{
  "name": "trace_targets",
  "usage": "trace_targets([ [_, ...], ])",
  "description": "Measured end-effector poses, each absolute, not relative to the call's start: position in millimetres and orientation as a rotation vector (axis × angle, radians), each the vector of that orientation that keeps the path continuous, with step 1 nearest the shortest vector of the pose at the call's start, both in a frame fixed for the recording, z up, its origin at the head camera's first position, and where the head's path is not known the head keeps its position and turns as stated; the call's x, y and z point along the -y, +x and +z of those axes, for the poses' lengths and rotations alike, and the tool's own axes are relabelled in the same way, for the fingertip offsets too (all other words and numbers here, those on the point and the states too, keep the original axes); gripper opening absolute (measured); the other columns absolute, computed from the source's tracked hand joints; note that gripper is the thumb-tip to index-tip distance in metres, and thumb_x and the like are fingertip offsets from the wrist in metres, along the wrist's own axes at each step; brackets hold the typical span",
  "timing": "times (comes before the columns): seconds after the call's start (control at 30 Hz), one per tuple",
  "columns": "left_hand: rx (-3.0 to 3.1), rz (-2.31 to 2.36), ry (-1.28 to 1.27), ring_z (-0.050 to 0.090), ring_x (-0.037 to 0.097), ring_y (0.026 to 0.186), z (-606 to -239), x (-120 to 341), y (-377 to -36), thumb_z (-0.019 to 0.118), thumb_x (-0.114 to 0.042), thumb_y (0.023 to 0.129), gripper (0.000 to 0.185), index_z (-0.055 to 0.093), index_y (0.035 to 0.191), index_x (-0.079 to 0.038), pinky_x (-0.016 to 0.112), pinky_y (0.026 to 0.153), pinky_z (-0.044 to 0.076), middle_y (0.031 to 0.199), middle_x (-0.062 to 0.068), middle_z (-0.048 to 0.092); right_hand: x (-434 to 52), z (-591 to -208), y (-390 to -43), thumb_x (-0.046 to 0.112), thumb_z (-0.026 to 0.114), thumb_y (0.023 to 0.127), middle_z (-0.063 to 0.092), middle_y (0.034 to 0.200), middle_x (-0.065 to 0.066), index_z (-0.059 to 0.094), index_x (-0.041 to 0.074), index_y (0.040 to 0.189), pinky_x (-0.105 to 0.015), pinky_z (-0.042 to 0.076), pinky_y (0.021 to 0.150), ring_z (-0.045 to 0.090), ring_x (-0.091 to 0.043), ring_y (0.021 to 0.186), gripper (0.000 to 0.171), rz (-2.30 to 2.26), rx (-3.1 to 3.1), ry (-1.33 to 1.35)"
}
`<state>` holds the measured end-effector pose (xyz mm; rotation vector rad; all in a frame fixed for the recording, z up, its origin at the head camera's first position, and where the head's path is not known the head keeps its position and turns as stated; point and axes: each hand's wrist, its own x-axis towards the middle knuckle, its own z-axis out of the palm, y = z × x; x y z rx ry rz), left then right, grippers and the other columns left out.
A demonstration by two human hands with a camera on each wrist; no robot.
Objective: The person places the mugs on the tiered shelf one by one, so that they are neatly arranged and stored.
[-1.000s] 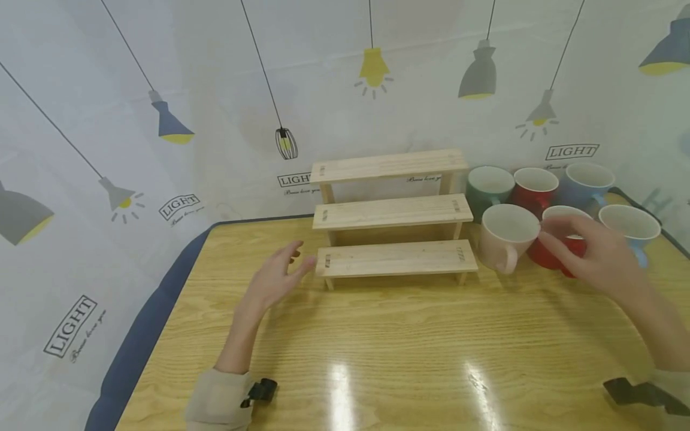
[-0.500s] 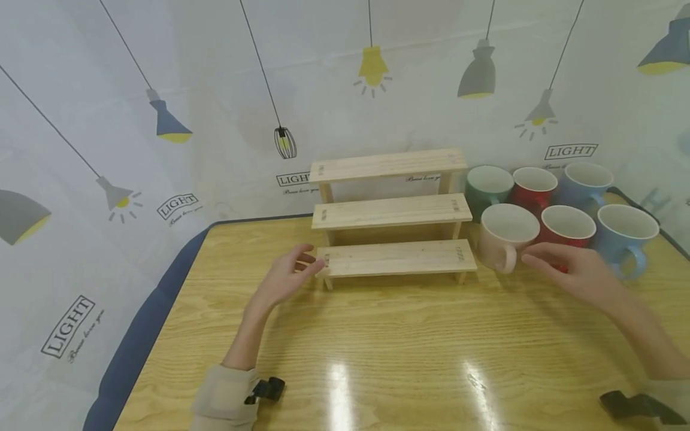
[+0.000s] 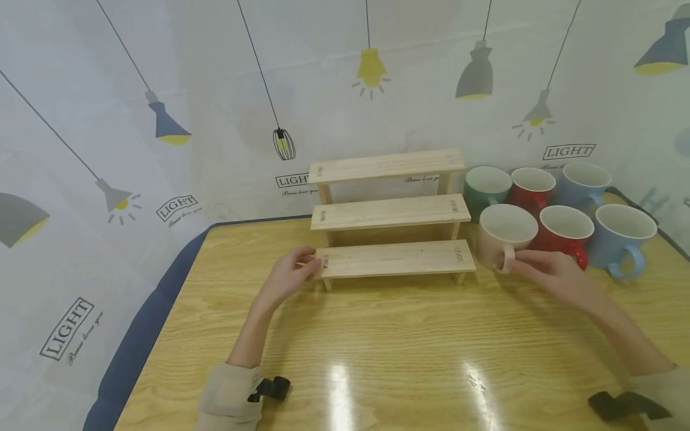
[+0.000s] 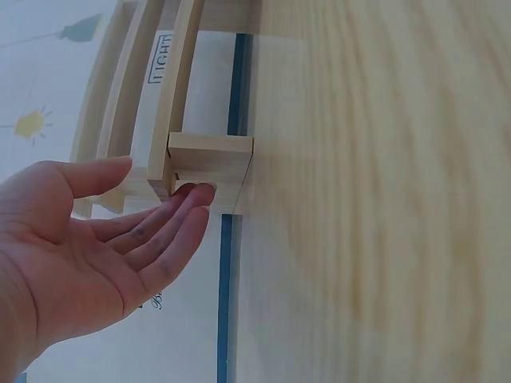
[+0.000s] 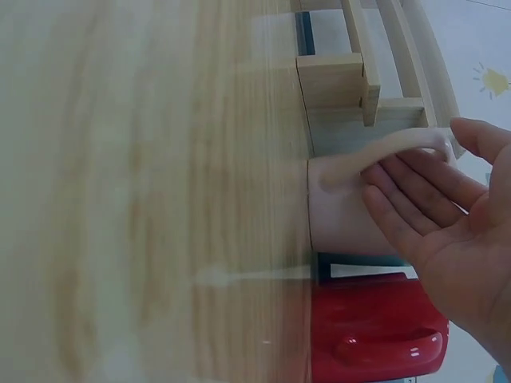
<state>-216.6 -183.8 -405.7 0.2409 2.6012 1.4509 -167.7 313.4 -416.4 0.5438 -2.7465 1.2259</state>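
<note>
The right hand (image 3: pixel 550 276), which a second ago hovers over the red mugs, now sits lower and nearer the person, its straight fingers (image 5: pixel 407 187) laid against the handle of the pink mug (image 3: pixel 504 236); no finger is curled through the handle, so the mug is touched, not gripped. The left hand (image 3: pixel 288 276) has meanwhile closed on the wooden step rack (image 3: pixel 390 215), its relaxed fingertips (image 4: pixel 196 195) touching the left end of the lowest step, fingers spread rather than clamped. Judged from these two contacts, the reach is over and the work stands at the point of taking the first mug while the rack is steadied; nothing has yet left the tabletop (image 3: pixel 388 353).

The pink mug stands upright on the tabletop just right of the rack's lowest step, at the front left of the cluster.

The count: six mugs, in two rows of three. Back row: one green mug (image 3: pixel 485 184), one red mug (image 3: pixel 532 185), one blue mug (image 3: pixel 584 182). Front row: the pink one, a second red mug (image 3: pixel 565 233), a second blue mug (image 3: pixel 625 233). One rack, three steps, all bare. Two hands, a sleeve on each wrist.
</note>
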Motion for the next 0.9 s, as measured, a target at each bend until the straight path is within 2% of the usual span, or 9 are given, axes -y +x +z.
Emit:
trace_targets([
  [0.27, -2.461, 1.575, 0.233, 0.069, 0.032, 0.092, -409.4, 183.3, -219.0, 0.058, -0.01, 0.102, 0.046, 0.046, 0.136, 0.018, 0.046, 0.085, 0.059, 0.115, 0.03, 0.064, -304.7, -418.0, -173.4, 0.017, 0.053, 0.107, 0.073, 0.114, -0.004, 0.07, 0.005, 0.124, -0.008, 0.043, 0.088, 0.058, 0.006, 0.106, 0.027, 1.431, 2.798, 0.581],
  [0.33, -2.448, 1.594, 0.223, 0.068, 0.036, 0.092, -410.2, 183.3, -219.3, 0.059, -0.009, 0.102, 0.046, 0.046, 0.136, 0.018, 0.047, 0.086, 0.058, 0.114, 0.03, 0.064, -303.5, -418.5, -175.0, 0.018, 0.05, 0.108, 0.073, 0.116, -0.005, 0.071, 0.006, 0.122, -0.009, 0.042, 0.089, 0.058, 0.005, 0.108, 0.028, 1.473, 2.799, 0.592],
  [0.6, -2.41, 1.609, 0.221, 0.068, 0.03, 0.092, -410.3, 182.5, -220.6, 0.059, -0.01, 0.102, 0.046, 0.046, 0.137, 0.018, 0.047, 0.087, 0.058, 0.11, 0.024, 0.064, -297.6, -417.3, -178.9, 0.03, 0.041, 0.111, 0.071, 0.115, -0.007, 0.073, 0.007, 0.113, -0.012, 0.042, 0.091, 0.059, -0.003, 0.108, 0.039, 1.601, 2.803, 0.499],
  [0.8, -2.403, 1.611, 0.197, 0.067, 0.031, 0.092, -410.6, 183.7, -220.8, 0.059, -0.011, 0.102, 0.047, 0.046, 0.138, 0.017, 0.046, 0.088, 0.057, 0.109, 0.022, 0.064, -292.6, -419.2, -179.2, 0.032, 0.045, 0.11, 0.073, 0.104, -0.001, 0.073, 0.001, 0.106, -0.014, 0.045, 0.088, 0.061, -0.004, 0.099, 0.042, 1.637, 2.77, 0.365],
  [0.9, -2.407, 1.607, 0.19, 0.066, 0.027, 0.091, -410.8, 183.5, -221.6, 0.059, -0.011, 0.102, 0.048, 0.046, 0.138, 0.017, 0.045, 0.089, 0.057, 0.111, 0.022, 0.063, -291.8, -418.8, -178.0, 0.035, 0.048, 0.109, 0.072, 0.099, 0.003, 0.072, -0.002, 0.103, -0.016, 0.045, 0.087, 0.06, -0.004, 0.096, 0.045, 1.661, 2.76, 0.283],
])
